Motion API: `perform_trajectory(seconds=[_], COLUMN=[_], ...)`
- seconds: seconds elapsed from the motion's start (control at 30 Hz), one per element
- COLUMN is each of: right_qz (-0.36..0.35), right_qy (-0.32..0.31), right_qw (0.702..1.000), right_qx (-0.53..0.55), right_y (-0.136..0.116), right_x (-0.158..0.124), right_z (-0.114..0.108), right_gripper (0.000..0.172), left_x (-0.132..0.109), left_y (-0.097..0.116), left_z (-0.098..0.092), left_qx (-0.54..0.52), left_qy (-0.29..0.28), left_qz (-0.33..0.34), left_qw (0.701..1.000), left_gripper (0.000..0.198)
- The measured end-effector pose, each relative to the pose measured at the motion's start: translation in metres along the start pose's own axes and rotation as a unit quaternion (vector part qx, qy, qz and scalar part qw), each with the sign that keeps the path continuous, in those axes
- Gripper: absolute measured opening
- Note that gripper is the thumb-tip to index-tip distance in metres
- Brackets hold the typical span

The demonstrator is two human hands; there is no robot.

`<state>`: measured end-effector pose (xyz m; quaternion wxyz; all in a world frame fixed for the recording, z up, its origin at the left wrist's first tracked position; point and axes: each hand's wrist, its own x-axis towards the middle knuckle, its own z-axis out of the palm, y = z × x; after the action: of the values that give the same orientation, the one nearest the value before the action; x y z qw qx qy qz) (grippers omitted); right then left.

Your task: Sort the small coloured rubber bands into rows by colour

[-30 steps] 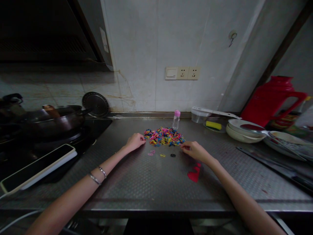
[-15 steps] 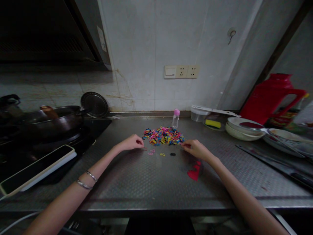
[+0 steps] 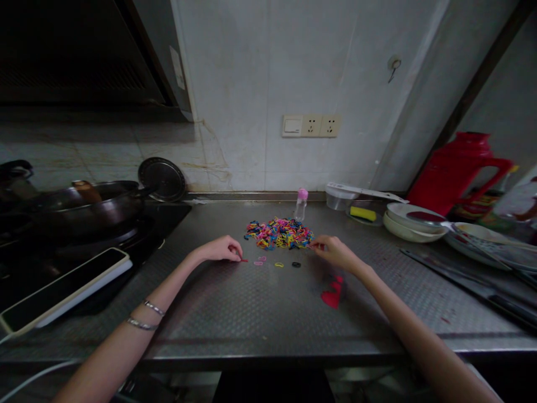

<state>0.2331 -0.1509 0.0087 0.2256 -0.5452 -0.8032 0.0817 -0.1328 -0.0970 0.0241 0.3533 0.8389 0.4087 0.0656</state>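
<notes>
A heap of small coloured rubber bands (image 3: pixel 281 232) lies on the metal counter. Left of it, my left hand (image 3: pixel 224 249) pinches a red rubber band (image 3: pixel 244 260) close to the counter top. At the heap's right edge is my right hand (image 3: pixel 333 250), fingertips pressed together; whatever is between them is too small to make out. In a row in front of the heap lie pink rubber bands (image 3: pixel 259 262), a yellow rubber band (image 3: pixel 279 265) and a black rubber band (image 3: pixel 296 265). Behind the heap stands a small clear bottle with a pink cap (image 3: pixel 301 204).
A clear packet with red print (image 3: pixel 332 294) lies near my right forearm. Bowls (image 3: pixel 413 226), a yellow sponge (image 3: pixel 363 214), a long knife (image 3: pixel 461 282) and a red thermos jug (image 3: pixel 457 170) crowd the right. On the left are a phone (image 3: pixel 67 294) and a pan (image 3: pixel 92 210).
My left hand has shifted slightly left and toward me, and the red rubber band at its fingertips now shows clearly. The right hand stays at the heap's edge.
</notes>
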Motion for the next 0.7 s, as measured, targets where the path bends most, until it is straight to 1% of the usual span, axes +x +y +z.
perform_trajectory(seconds=[0.13, 0.3, 0.43, 0.7], right_qz=[0.001, 0.007, -0.002, 0.001], right_qy=[0.001, -0.035, -0.040, -0.042], right_qw=[1.000, 0.999, 0.999, 0.999], right_qx=[-0.027, -0.035, -0.024, -0.020], right_y=[0.002, 0.013, 0.014, 0.011], right_x=[0.008, 0.015, 0.016, 0.019], right_z=[-0.009, -0.010, -0.003, 0.001], right_gripper=[0.024, 0.025, 0.024, 0.028], left_x=[0.001, 0.003, 0.004, 0.004], left_y=[-0.001, -0.001, -0.003, -0.002], left_z=[-0.001, -0.002, -0.001, 0.001], left_qx=[0.008, 0.014, 0.014, 0.020], left_qy=[0.063, 0.121, 0.139, 0.145], left_qz=[0.019, 0.022, 0.027, 0.024], left_qw=[0.998, 0.992, 0.990, 0.989], left_gripper=[0.029, 0.031, 0.032, 0.030])
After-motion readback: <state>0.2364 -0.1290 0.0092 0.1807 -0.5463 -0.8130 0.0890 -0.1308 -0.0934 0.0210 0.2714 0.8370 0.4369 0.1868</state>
